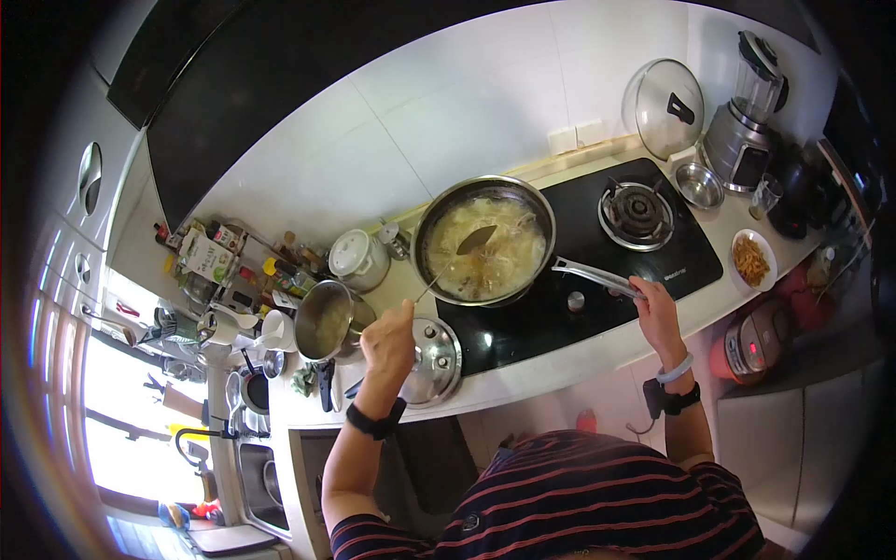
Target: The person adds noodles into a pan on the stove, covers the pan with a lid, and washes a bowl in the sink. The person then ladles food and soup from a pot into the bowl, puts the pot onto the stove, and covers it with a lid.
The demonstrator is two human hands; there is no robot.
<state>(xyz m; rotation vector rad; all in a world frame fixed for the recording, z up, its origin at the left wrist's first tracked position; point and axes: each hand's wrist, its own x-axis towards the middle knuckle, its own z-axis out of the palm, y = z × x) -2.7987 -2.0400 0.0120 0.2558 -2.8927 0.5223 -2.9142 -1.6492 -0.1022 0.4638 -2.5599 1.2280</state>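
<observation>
A wide metal pan (427,210) stands on the left burner, with pale, bubbling liquid and food in it. My left hand (388,341) is closed around the thin handle of a spatula (477,240), whose dark blade is over the pan's contents. Whether the blade touches the food I cannot tell. On the other side, my right hand (656,313) grips the end of the pan's silver handle (597,275). Close to my left hand are a steel pot (308,341) with pale contents and a domed metal lid (437,362).
The black gas hob (597,219) has a second burner (636,214) at right. Beyond it are a glass lid (669,107), a blender (747,131), a steel bowl (698,187) and a plate of browned food (749,260). A white lidded pot (358,259) and several bottles stand at left.
</observation>
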